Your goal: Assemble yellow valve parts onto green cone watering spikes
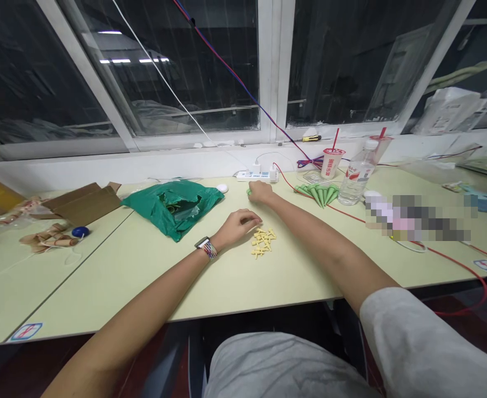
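Small yellow plastic pieces (263, 241), knobbly and peg-like, lie in a loose pile on the table. Just left of the pile rests my left hand (235, 228), fingers loosely curved with a gap at the thumb and nothing visible in it. My right hand (260, 192) is closed farther back, near the power strip; a bit of a small green piece (249, 192) shows at its fingers, mostly hidden. Green cone-shaped pieces (321, 194) are bunched together to the right of that hand. A torn green plastic bag (160, 213) lies left of both hands.
A water bottle (357, 174) and lidded cup (331, 164) stand behind the green cones. The power strip (257, 176) sits against the wall. A red cable (346, 214) crosses the right side. Wooden pieces (46, 239), a blue ball (80, 231) and cardboard (83, 205) lie left.
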`<action>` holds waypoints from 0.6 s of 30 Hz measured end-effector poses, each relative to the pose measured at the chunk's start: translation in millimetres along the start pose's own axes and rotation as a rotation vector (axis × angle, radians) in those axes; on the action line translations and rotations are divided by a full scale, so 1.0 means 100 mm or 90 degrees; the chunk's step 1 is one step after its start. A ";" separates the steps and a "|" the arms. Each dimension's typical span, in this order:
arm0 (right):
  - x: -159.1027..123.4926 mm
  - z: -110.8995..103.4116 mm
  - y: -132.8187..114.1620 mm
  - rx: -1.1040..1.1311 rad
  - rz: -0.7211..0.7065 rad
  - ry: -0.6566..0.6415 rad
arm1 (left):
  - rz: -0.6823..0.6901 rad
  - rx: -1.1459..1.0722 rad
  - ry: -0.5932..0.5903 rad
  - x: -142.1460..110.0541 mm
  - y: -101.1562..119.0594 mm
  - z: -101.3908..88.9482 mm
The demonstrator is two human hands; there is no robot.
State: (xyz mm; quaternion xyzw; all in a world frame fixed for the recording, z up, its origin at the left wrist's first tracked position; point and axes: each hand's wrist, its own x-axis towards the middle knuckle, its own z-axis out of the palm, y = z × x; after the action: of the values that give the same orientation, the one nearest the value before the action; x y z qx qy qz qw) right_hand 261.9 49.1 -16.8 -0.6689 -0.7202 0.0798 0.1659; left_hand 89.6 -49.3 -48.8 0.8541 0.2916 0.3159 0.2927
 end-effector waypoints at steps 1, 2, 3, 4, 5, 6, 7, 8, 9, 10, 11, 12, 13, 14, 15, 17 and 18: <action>-0.02 -0.02 0.02 -0.002 -0.003 0.010 | -0.007 -0.010 0.019 0.00 0.00 0.00; -0.05 -0.04 0.03 0.003 -0.008 0.027 | -0.017 -0.016 0.045 0.01 -0.01 0.00; -0.10 -0.06 0.05 0.026 -0.016 0.049 | -0.027 -0.020 0.079 0.01 -0.03 0.00; -0.17 -0.09 0.07 0.073 -0.027 0.071 | -0.035 -0.021 0.116 0.02 -0.05 0.00; -0.24 -0.11 0.08 0.144 -0.042 0.089 | -0.042 -0.023 0.154 0.02 -0.07 -0.01; -0.32 -0.13 0.10 0.237 -0.058 0.095 | -0.047 -0.026 0.191 0.03 -0.08 -0.01; -0.41 -0.15 0.12 0.343 -0.074 0.086 | -0.052 -0.036 0.219 0.03 -0.09 -0.01; -0.50 -0.16 0.13 0.445 -0.088 0.063 | -0.057 -0.052 0.232 0.03 -0.10 -0.02; -0.60 -0.17 0.16 0.527 -0.098 0.034 | -0.060 -0.075 0.230 0.04 -0.10 -0.01; -0.69 -0.17 0.18 0.588 -0.106 0.008 | -0.062 -0.104 0.221 0.04 -0.09 -0.01; -0.78 -0.18 0.21 0.630 -0.111 -0.009 | -0.064 -0.137 0.211 0.04 -0.07 -0.01; -0.87 -0.18 0.23 0.652 -0.115 -0.019 | -0.067 -0.173 0.205 0.04 -0.05 0.00; -0.94 -0.19 0.26 0.660 -0.119 -0.026 | -0.073 -0.210 0.202 0.04 -0.02 0.01; -1.01 -0.19 0.28 0.662 -0.127 -0.033 | -0.081 -0.244 0.201 0.05 0.00 0.02; -1.06 -0.20 0.30 0.664 -0.137 -0.045 | -0.089 -0.274 0.196 0.05 0.03 0.03; -1.15 -0.22 0.32 0.675 -0.163 -0.072 | -0.095 -0.305 0.169 0.05 0.08 0.06; -1.17 -0.23 0.32 0.684 -0.175 -0.082 | -0.094 -0.306 0.158 0.05 0.10 0.07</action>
State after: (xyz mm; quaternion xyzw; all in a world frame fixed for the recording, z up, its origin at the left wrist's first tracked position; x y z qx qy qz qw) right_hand 306.1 -66.5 -21.7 -0.3841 -0.6677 0.4541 0.4478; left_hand 100.3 -54.4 -44.6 0.6913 0.3032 0.4559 0.4715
